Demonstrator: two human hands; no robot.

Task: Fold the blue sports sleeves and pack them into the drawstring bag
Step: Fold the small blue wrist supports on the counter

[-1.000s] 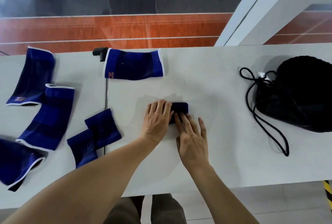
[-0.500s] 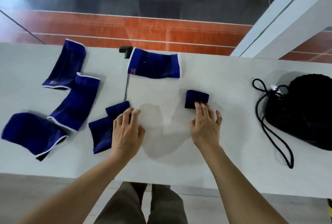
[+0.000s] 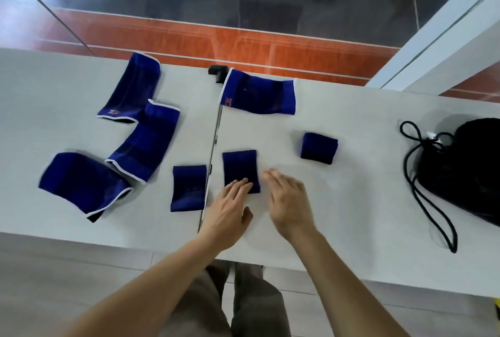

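- From the head camera we see our left hand [image 3: 230,208] lying flat and released, its fingertips [image 3: 242,182] resting on the near edge of a small blue wrist sleeve [image 3: 240,167] in the middle of the worktop [image 3: 338,215].
- Our right hand [image 3: 288,201] hovers just to the right of that same sleeve, fingers spread and loose, grasping nothing; it is blurred, so we cannot tell whether it touches the fabric.
- A second small sleeve [image 3: 188,188] lies just left of the first, across the seam where two worktop panels meet.
- A folded sleeve [image 3: 319,148], a compact dark blue bundle, sits to the right and a little farther away, apart from both hands.
- A longer sleeve with white trim [image 3: 259,92] lies flat at the far edge, beside a small black block [image 3: 216,71].
- On the left panel three more long sleeves lie unfolded: one at the far side [image 3: 132,88], one in the middle [image 3: 146,142] overlapping its near corner, and one nearest the left [image 3: 81,182], touching the middle one.
- The black drawstring bag [image 3: 470,171] rests at the far right of the worktop, well apart from the sleeves, with its cord [image 3: 430,215] looping out toward the near edge.
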